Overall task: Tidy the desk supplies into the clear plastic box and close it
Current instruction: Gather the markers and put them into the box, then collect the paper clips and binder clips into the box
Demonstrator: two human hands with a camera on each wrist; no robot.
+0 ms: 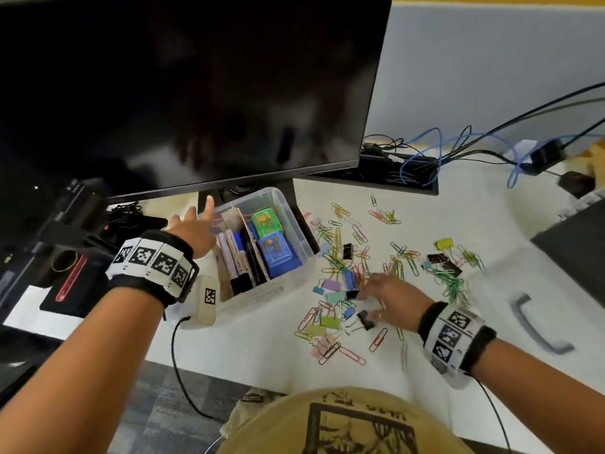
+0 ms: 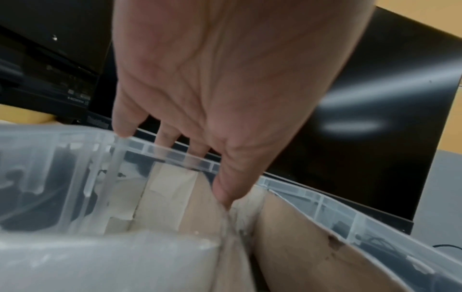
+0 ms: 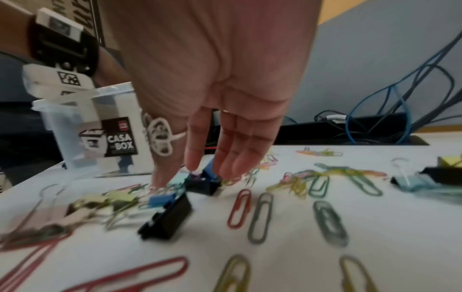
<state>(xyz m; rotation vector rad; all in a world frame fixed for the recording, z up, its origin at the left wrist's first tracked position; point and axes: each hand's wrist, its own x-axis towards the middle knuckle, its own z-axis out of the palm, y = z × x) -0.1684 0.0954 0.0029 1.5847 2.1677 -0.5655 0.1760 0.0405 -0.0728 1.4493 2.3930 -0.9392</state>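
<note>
Left hand (image 1: 193, 231) lay flat w/ straight fingers on clear box (image 1: 294, 224) rim, prob. steadying it; right hand (image 1: 389, 299), fingers extended, reached onto binder clips (image 3: 200, 185) beneath, gripping nothing yet.

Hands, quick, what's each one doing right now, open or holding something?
Left hand: open, fingers straight over the clear plastic box rim.
Right hand: open, fingertips down among the binder clips, gripping nothing.

You're looking at a clear plastic box (image 1: 296, 239), smooth and slightly frosted, with brown matt cardboard dividers (image 2: 295, 243) sitting inside. Paper clips (image 3: 239, 208) are showing a coloured coated finish; binder clips (image 3: 166, 218) are showing matt bodies with shiny wire handles. The desk (image 1: 262, 355) is looking white and matt. The monitor (image 1: 196, 77) is reflecting, glossy black.
</note>
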